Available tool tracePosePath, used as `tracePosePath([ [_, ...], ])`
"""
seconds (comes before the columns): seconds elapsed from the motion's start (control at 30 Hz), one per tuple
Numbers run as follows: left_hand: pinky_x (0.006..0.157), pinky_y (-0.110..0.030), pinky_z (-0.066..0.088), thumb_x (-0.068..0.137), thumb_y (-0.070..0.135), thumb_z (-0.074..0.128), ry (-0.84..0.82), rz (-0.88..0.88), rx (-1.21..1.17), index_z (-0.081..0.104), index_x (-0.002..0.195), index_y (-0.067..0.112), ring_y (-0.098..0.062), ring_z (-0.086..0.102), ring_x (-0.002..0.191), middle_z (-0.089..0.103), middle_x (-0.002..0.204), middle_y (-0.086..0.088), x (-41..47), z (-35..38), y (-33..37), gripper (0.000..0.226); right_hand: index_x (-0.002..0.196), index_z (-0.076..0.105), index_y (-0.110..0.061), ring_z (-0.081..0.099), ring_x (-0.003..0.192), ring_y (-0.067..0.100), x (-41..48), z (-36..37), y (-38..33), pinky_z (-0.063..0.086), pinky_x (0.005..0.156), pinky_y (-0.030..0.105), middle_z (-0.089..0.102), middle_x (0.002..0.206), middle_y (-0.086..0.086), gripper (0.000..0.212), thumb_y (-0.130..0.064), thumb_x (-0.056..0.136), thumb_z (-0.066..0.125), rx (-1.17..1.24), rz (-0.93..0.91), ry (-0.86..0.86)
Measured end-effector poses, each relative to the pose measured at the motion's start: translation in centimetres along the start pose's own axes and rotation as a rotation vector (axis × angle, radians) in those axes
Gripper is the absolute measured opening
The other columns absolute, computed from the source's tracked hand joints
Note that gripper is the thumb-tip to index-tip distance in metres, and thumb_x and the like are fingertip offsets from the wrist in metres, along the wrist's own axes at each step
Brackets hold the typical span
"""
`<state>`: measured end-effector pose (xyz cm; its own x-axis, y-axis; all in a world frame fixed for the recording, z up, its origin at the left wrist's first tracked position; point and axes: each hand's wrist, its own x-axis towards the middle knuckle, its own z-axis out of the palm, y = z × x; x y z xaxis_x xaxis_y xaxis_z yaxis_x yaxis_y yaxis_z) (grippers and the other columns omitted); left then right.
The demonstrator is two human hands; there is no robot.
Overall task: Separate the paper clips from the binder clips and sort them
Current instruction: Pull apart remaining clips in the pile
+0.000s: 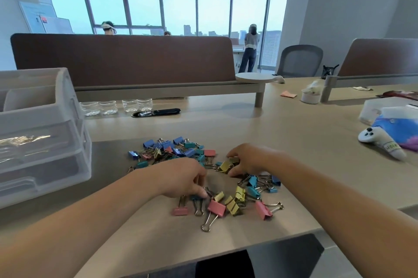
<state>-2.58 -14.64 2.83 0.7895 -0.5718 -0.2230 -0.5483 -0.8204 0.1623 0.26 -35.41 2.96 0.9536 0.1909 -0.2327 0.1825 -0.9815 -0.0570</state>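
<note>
Single wide-angle head cam, fwd and down, close over desk (294, 137).

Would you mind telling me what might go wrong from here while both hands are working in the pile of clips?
The right hand pinches a yellow binder clip whose neighbours' wire handles look tangled, so lifting it may drag others along. The pink binder clip lies between both forearms, towards the front edge of the desk; a sweep of the left hand might knock it off.

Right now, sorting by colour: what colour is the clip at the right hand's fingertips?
The clip is yellow; head view.
</note>
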Motion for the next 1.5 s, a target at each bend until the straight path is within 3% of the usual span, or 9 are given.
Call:
tracePosePath([
  [0.2,0.079,-0.028,0.047,0.096,0.039,0.056,0.188,-0.031,0.108,0.059,0.103,0.023,-0.011,0.055,0.088,0.057,0.097,0.007,1.1,0.7,-1.1,0.018,0.138,0.05,-0.028,0.058,0.106,0.02,1.3,1.0,-1.5,0.052,0.089,0.035,0.062,0.128,0.0,0.053,-0.037,0.09,0.068,0.004,-0.08,0.193],
  [0.33,0.083,-0.031,0.049,0.095,0.034,0.057,0.284,-0.06,0.103,0.057,0.107,0.021,-0.013,0.055,0.092,0.056,0.107,0.002,1.1,0.6,-1.7,0.017,0.151,0.03,-0.031,0.053,0.123,0.024,1.7,1.5,-2.5,0.047,0.096,0.035,0.052,0.142,0.0,0.067,-0.034,0.093,0.064,0.084,-0.132,0.251],
  [0.4,0.083,-0.033,0.049,0.095,0.037,0.057,0.314,-0.072,0.065,0.058,0.108,0.022,-0.013,0.054,0.093,0.055,0.107,0.003,0.6,0.2,-1.8,0.02,0.151,0.031,-0.029,0.049,0.128,0.024,1.5,1.0,-2.7,0.043,0.101,0.036,0.049,0.146,0.0,0.065,-0.038,0.094,0.062,0.112,-0.147,0.263],
  [0.63,0.083,-0.027,0.045,0.081,0.07,0.056,0.156,-0.019,0.003,0.052,0.122,0.032,-0.007,0.05,0.098,0.05,0.114,0.011,-1.2,-0.1,0.2,0.056,0.142,0.046,-0.024,0.046,0.13,0.023,-1.0,-0.2,-1.1,0.039,0.104,0.037,0.049,0.145,0.001,0.058,-0.047,0.092,0.061,0.095,-0.081,0.223],
  [0.87,0.103,-0.032,0.037,0.07,0.064,0.072,0.162,0.123,0.015,0.041,0.139,0.037,-0.012,0.038,0.123,0.037,0.138,0.011,-1.0,0.8,3.9,0.081,0.143,0.046,-0.03,0.038,0.136,0.022,-6.5,0.1,2.9,0.032,0.109,0.039,0.04,0.151,-0.004,0.077,-0.057,0.076,0.073,0.222,-0.018,0.043],
  [1.0,0.102,-0.038,0.041,0.074,0.064,0.07,0.151,0.13,0.034,0.042,0.128,0.048,-0.015,0.041,0.117,0.042,0.127,0.008,-0.3,1.5,4.8,0.063,0.15,0.033,-0.033,0.032,0.142,0.022,-9.1,0.3,4.3,0.025,0.117,0.044,0.034,0.156,-0.008,0.093,-0.058,0.072,0.077,0.185,-0.03,-0.054],
  [1.17,0.093,-0.033,0.043,0.085,0.059,0.061,0.174,0.121,0.058,0.051,0.122,0.039,-0.014,0.047,0.109,0.045,0.118,0.007,0.4,2.4,5.0,0.043,0.155,0.018,-0.033,0.034,0.141,0.023,-10.3,2.0,4.3,0.026,0.117,0.041,0.033,0.157,-0.004,0.109,-0.057,0.069,0.08,0.144,-0.022,-0.075],
  [1.37,0.097,-0.031,0.041,0.09,0.045,0.062,0.264,0.105,0.08,0.059,0.127,0.033,-0.01,0.045,0.108,0.047,0.116,0.006,1.2,2.6,3.9,0.039,0.155,0.021,-0.035,0.034,0.141,0.024,-8.9,3.0,3.0,0.029,0.116,0.041,0.033,0.157,-0.005,0.096,-0.07,0.077,0.064,0.123,0.023,0.046],
  [1.5,0.1,-0.031,0.039,0.092,0.034,0.064,0.279,0.069,0.101,0.064,0.121,0.027,-0.016,0.044,0.121,0.049,0.122,0.003,1.6,2.3,2.4,0.03,0.153,0.029,-0.031,0.026,0.146,0.021,-7.2,3.5,1.4,0.024,0.118,0.041,0.027,0.16,-0.006,0.086,-0.074,0.083,0.053,0.056,0.016,0.11],
])
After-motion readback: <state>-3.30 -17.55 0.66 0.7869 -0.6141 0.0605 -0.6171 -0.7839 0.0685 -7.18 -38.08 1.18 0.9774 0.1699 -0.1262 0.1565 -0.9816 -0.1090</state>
